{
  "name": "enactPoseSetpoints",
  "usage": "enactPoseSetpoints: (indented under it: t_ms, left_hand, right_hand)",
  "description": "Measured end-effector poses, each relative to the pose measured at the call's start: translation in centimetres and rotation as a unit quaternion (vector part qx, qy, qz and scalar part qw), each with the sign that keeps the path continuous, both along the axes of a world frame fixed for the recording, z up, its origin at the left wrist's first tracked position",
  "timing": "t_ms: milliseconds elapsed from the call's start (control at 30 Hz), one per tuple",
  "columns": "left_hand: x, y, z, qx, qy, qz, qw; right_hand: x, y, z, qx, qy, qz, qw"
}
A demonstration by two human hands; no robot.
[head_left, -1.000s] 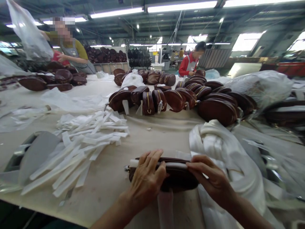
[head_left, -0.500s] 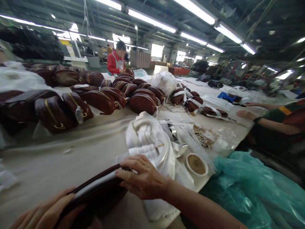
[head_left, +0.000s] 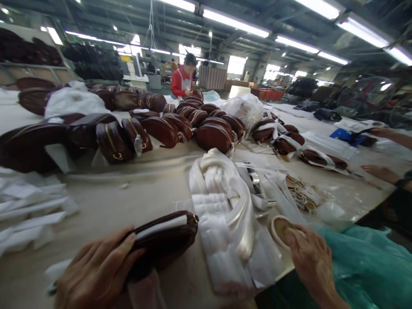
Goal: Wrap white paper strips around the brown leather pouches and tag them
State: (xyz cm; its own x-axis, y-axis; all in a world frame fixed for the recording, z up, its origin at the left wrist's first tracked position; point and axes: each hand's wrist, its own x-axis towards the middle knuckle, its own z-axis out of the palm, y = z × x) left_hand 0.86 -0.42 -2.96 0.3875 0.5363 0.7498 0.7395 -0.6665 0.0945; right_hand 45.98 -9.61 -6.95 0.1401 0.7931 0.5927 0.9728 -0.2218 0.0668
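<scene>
The left grip (head_left: 96, 266) clasps a dark brown bag (head_left: 172, 240); the right grip (head_left: 310, 253), closure unclear, covers part of a round white-rimmed object (head_left: 278, 229).

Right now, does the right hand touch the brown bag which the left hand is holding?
Apart. The head view shows white wrapping material between the right hand and the brown bag.

We've one head-worn view, facing forward and down: worktable (head_left: 161, 182) close across lower frame, ceiling lights (head_left: 236, 22) far off, upper frame
</scene>
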Motion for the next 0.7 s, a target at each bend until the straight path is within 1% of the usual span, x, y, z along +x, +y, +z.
enactPoseSetpoints:
  t_ms: [67,100,133,167,233,300,367,467,533,600,667,700]
  left_hand:
    - [1.0,-0.5,1.3,0.02,0.039,0.017,0.999]
    - [1.3,-0.7,1.7,0.026,0.053,0.024,0.998]
    - [1.4,-0.8,1.9,0.025,0.058,0.029,0.998]
    - [1.5,-0.8,2.0,0.023,0.062,0.033,0.997]
    - [1.4,-0.8,2.1,0.019,0.067,0.037,0.997]
    - [1.4,-0.9,2.2,0.018,0.066,0.04,0.997]
    - [1.5,-1.0,2.3,0.017,0.06,0.045,0.997]
    - [1.6,-1.1,2.5,0.007,0.048,0.052,0.997]
    - [1.5,-0.9,2.5,-0.002,0.034,0.049,0.998]
    - [0.9,-0.4,2.6,-0.017,0.004,0.041,0.999]
    - [0.0,0.5,2.8,-0.064,-0.049,0.043,0.996]
    - [-0.6,1.2,3.1,-0.106,-0.087,0.053,0.989]
  right_hand:
    - [-2.0,1.5,1.5,0.052,0.024,0.069,0.996]
    - [-3.4,2.5,2.2,0.071,0.048,0.117,0.989]
    - [-5.1,3.7,2.8,0.072,0.078,0.168,0.98]
    - [-6.9,4.8,3.2,0.053,0.107,0.213,0.97]
    - [-10.9,7.2,3.2,-0.03,0.137,0.272,0.952]
    - [-14.4,9.1,2.4,-0.125,0.116,0.291,0.941]
    - [-16.9,10.7,1.2,-0.2,0.077,0.273,0.938]
    - [-18.6,11.9,-0.7,-0.275,0.041,0.237,0.931]
    - [-18.9,12.1,-1.8,-0.281,0.033,0.243,0.928]
    - [-18.9,11.8,-2.7,-0.254,0.03,0.264,0.93]
    - [-19.1,11.4,-3.4,-0.224,0.032,0.288,0.931]
    - [-19.3,11.1,-3.5,-0.213,0.035,0.302,0.929]
